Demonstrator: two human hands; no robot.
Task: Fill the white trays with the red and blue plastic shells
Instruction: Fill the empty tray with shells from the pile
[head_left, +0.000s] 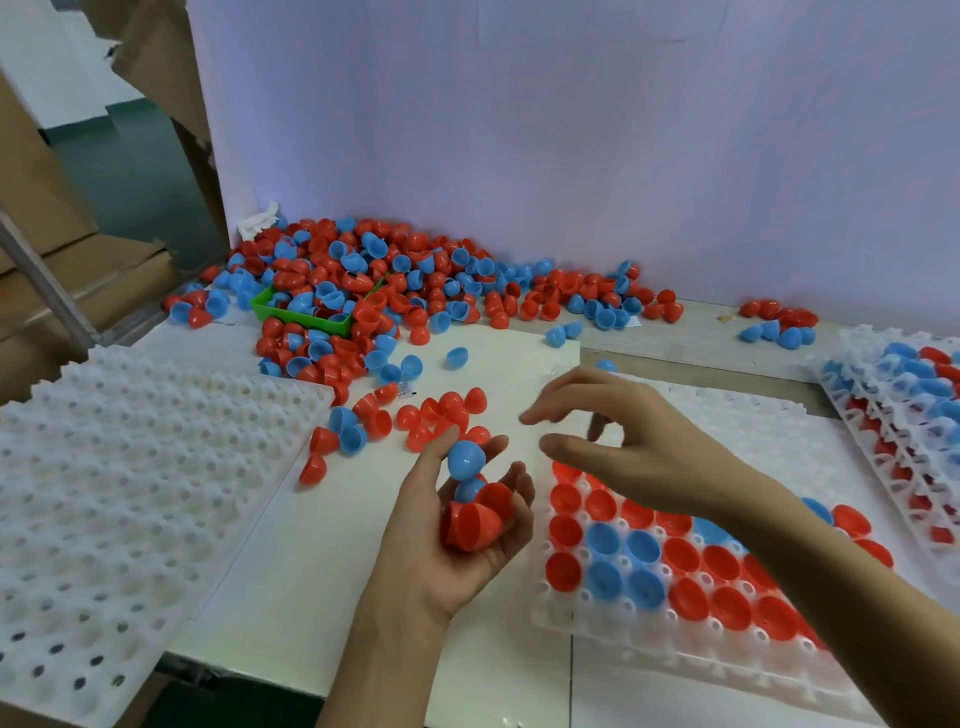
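Several red and blue shells (470, 499) sit cupped in the left grip (457, 525); right grip (618, 441) hovers open, empty, beside them.

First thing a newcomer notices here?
The big heap of red and blue shells against the back wall, spilling over a green bin. Then the left hand cupping several shells at centre, beside the half-filled tray under the right hand.

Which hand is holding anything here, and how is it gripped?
The left hand cups several shells in its palm, a blue shell pinched on top between thumb and fingers. The right hand hovers open, holding nothing.
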